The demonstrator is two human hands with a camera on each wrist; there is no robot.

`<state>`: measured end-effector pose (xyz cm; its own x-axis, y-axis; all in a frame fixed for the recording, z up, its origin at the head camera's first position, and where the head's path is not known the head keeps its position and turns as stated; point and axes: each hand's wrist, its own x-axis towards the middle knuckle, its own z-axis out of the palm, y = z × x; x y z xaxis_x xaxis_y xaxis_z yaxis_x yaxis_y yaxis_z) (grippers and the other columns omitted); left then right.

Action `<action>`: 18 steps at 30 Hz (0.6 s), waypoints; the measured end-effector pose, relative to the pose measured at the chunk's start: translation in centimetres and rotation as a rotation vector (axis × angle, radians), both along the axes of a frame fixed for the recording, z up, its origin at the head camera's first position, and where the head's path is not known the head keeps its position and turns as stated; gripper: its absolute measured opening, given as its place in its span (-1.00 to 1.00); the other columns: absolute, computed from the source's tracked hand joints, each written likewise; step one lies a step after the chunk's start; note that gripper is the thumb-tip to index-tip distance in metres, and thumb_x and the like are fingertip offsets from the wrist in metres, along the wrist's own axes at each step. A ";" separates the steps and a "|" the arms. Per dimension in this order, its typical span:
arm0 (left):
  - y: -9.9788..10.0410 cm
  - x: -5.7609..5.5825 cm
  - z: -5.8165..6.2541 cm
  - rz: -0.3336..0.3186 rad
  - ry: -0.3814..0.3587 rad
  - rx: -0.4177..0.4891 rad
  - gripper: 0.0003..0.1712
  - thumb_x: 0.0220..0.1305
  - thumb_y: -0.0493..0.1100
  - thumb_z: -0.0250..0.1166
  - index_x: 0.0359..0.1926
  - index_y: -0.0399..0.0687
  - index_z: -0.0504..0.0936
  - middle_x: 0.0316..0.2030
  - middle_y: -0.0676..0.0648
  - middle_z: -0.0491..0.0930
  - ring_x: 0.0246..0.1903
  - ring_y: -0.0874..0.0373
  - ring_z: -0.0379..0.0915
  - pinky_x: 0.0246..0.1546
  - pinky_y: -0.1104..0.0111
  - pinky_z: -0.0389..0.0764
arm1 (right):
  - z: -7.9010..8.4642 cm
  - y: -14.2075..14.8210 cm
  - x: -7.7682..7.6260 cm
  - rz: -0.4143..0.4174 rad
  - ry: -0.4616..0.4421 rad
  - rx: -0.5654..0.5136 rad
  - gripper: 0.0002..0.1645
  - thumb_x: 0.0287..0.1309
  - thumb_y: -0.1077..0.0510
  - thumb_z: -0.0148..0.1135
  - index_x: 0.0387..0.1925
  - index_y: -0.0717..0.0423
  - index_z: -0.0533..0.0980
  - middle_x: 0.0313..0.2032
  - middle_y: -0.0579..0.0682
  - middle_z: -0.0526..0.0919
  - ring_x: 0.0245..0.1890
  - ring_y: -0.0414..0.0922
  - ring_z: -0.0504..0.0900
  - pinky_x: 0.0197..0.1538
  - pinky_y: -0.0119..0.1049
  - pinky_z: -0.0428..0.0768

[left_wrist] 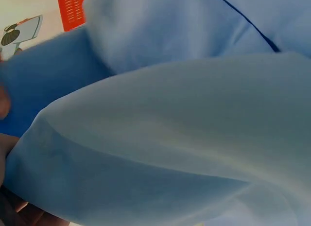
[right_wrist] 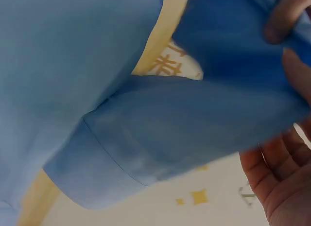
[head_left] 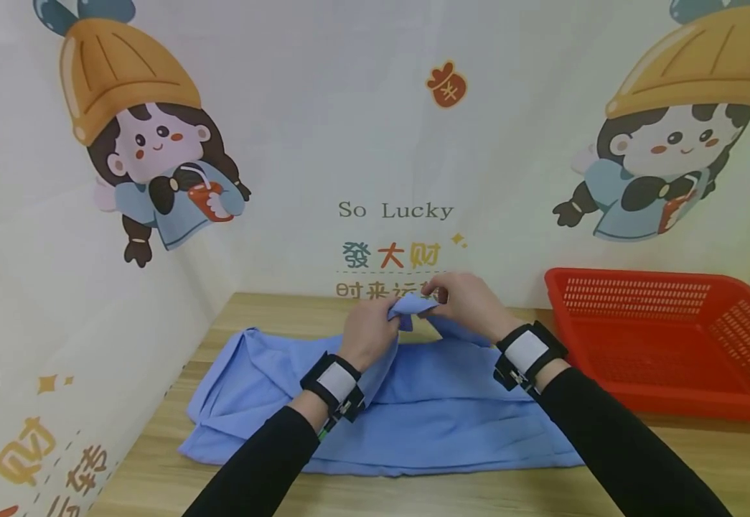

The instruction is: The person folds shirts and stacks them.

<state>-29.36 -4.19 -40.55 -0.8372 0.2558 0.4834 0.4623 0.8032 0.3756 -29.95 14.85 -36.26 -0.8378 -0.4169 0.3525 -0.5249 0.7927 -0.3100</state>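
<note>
While the blue cloth (head_left: 426, 427) lay mostly layered, the left hand (head_left: 368, 334) and right hand (head_left: 468, 303) pinched a raised part, seemingly not yet arranged.

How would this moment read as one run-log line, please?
left hand: grips blue cloth | right hand: pinches same cloth | cloth: mostly on wooden table | red basket: at right

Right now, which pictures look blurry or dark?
Head view: cloth and basket look fairly sharp and evenly lit; left wrist view: the cloth is very close, soft and hazy, with dim folds; right wrist view: the cloth looks shaded, but a thin seam shows.
</note>
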 end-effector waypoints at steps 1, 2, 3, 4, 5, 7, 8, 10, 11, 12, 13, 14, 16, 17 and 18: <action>-0.2 0.1 0.2 -0.006 0.003 0.001 -0.85 0.22 -0.27 0.30 -0.20 -0.07 0.74 -0.47 -0.03 0.70 -0.54 0.18 0.51 -0.55 0.41 0.38 | -0.5 0.2 -0.1 0.006 -0.034 -0.008 -0.59 0.00 0.04 0.53 -0.11 0.12 0.69 -0.33 0.04 0.73 -0.36 -0.11 0.63 -0.25 -0.22 0.60; -0.3 0.2 0.4 -0.013 0.005 0.003 -0.85 0.22 -0.28 0.29 -0.20 -0.08 0.74 -0.48 -0.04 0.69 -0.55 0.18 0.49 -0.56 0.41 0.37 | -0.9 0.4 -0.2 0.012 -0.064 -0.014 -0.54 -0.02 0.01 0.54 -0.08 0.12 0.67 -0.30 0.05 0.74 -0.32 -0.10 0.66 -0.21 -0.20 0.62; -0.4 0.3 0.6 -0.019 0.016 0.002 -0.84 0.21 -0.29 0.29 -0.20 -0.08 0.74 -0.47 -0.05 0.69 -0.55 0.17 0.48 -0.55 0.41 0.37 | -1.4 0.6 -0.3 0.027 -0.080 -0.015 -0.49 -0.02 -0.01 0.54 -0.04 0.13 0.66 -0.25 0.06 0.75 -0.27 -0.07 0.68 -0.17 -0.17 0.64; -0.5 0.4 0.9 -0.028 0.023 0.007 -0.83 0.21 -0.30 0.28 -0.19 -0.09 0.74 -0.45 -0.06 0.70 -0.54 0.16 0.48 -0.54 0.40 0.38 | -1.9 0.8 -0.4 0.038 -0.101 -0.020 -0.45 -0.02 -0.02 0.54 -0.01 0.14 0.65 -0.19 0.09 0.75 -0.21 -0.02 0.71 -0.11 -0.12 0.65; -0.5 0.6 1.2 -0.035 0.033 0.005 -0.81 0.21 -0.31 0.28 -0.17 -0.09 0.74 -0.42 -0.06 0.71 -0.53 0.16 0.48 -0.53 0.40 0.40 | -2.4 0.9 -0.5 0.044 -0.123 -0.027 -0.43 -0.02 -0.01 0.54 0.03 0.14 0.63 -0.15 0.09 0.75 -0.16 0.00 0.71 -0.07 -0.09 0.66; -0.7 0.9 1.7 -0.054 0.039 0.014 -0.76 0.21 -0.32 0.28 -0.11 -0.10 0.74 -0.36 -0.07 0.75 -0.51 0.16 0.52 -0.50 0.39 0.46 | -3.4 1.4 -0.7 0.055 -0.162 -0.047 -0.40 -0.01 0.03 0.53 0.08 0.15 0.61 -0.08 0.10 0.75 -0.07 0.04 0.72 0.02 -0.04 0.65; -0.8 1.0 2.0 -0.061 0.044 0.015 -0.75 0.21 -0.32 0.28 -0.09 -0.10 0.74 -0.32 -0.08 0.76 -0.50 0.17 0.55 -0.48 0.38 0.49 | -4.0 1.7 -0.8 0.064 -0.175 -0.054 -0.43 0.02 0.06 0.51 0.08 0.15 0.61 -0.06 0.10 0.75 -0.04 0.05 0.72 0.04 -0.03 0.64; -1.0 1.2 2.3 -0.073 0.057 0.013 -0.70 0.21 -0.33 0.27 -0.04 -0.09 0.73 -0.26 -0.08 0.78 -0.46 0.17 0.58 -0.43 0.36 0.54 | -5.0 2.4 -1.0 0.069 -0.184 -0.067 -0.54 0.08 0.13 0.46 0.04 0.15 0.63 -0.07 0.09 0.76 -0.03 0.02 0.73 0.06 -0.03 0.64; -1.2 1.3 2.4 -0.077 0.060 0.010 -0.70 0.22 -0.33 0.27 -0.03 -0.08 0.73 -0.24 -0.07 0.78 -0.45 0.17 0.58 -0.42 0.35 0.56 | -5.4 2.7 -1.0 0.066 -0.185 -0.078 -0.61 0.11 0.17 0.42 0.01 0.15 0.65 -0.09 0.08 0.77 -0.05 0.00 0.72 0.05 -0.05 0.64; -1.5 1.4 2.5 -0.086 0.055 0.012 -0.69 0.22 -0.34 0.26 -0.03 -0.09 0.73 -0.23 -0.08 0.78 -0.44 0.15 0.59 -0.40 0.33 0.57 | -5.7 3.1 -0.9 0.057 -0.172 -0.076 -0.67 0.14 0.22 0.38 -0.02 0.18 0.67 -0.11 0.10 0.78 -0.09 -0.02 0.72 0.02 -0.06 0.64; -1.7 1.5 2.5 -0.089 0.056 0.007 -0.69 0.23 -0.35 0.25 -0.03 -0.10 0.73 -0.21 -0.08 0.78 -0.42 0.14 0.60 -0.38 0.32 0.58 | -5.8 3.4 -0.8 0.041 -0.144 -0.067 -0.72 0.17 0.26 0.34 -0.06 0.21 0.68 -0.13 0.12 0.78 -0.12 -0.02 0.72 -0.01 -0.05 0.65; -2.0 1.6 2.5 -0.090 0.053 -0.002 -0.69 0.22 -0.36 0.25 -0.03 -0.09 0.73 -0.20 -0.08 0.78 -0.41 0.14 0.60 -0.37 0.31 0.59 | -5.8 3.8 -0.8 0.018 -0.110 -0.059 -0.75 0.18 0.29 0.30 -0.09 0.23 0.69 -0.15 0.14 0.78 -0.16 -0.01 0.71 -0.04 -0.05 0.65; -2.6 1.7 2.5 -0.091 0.049 -0.017 -0.67 0.22 -0.37 0.25 -0.01 -0.10 0.72 -0.16 -0.09 0.77 -0.33 0.11 0.65 -0.29 0.28 0.63 | -5.3 4.4 -0.4 -0.049 -0.038 -0.050 -0.75 0.20 0.32 0.26 -0.09 0.25 0.69 -0.14 0.19 0.77 -0.19 0.02 0.71 -0.06 -0.02 0.65; -2.9 1.8 2.6 -0.092 0.046 -0.019 -0.67 0.22 -0.37 0.25 0.00 -0.11 0.72 -0.14 -0.10 0.77 -0.28 0.09 0.68 -0.25 0.25 0.66 | -4.8 4.6 -0.2 -0.083 -0.002 -0.048 -0.74 0.22 0.33 0.24 -0.08 0.26 0.68 -0.13 0.21 0.76 -0.19 0.05 0.71 -0.05 0.00 0.67; -3.2 2.0 2.6 -0.093 0.044 -0.023 -0.65 0.21 -0.38 0.25 0.01 -0.11 0.71 -0.11 -0.11 0.77 -0.22 0.07 0.70 -0.20 0.23 0.68 | -4.3 4.9 0.1 -0.114 0.044 -0.041 -0.74 0.23 0.32 0.24 -0.06 0.26 0.68 -0.12 0.22 0.76 -0.19 0.08 0.73 -0.05 0.02 0.68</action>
<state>-27.38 -7.39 -37.95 -0.7876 0.3429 0.5119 0.5507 0.7644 0.3353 -29.86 19.71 -40.54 -0.8623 -0.3044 0.4047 -0.4458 0.8354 -0.3216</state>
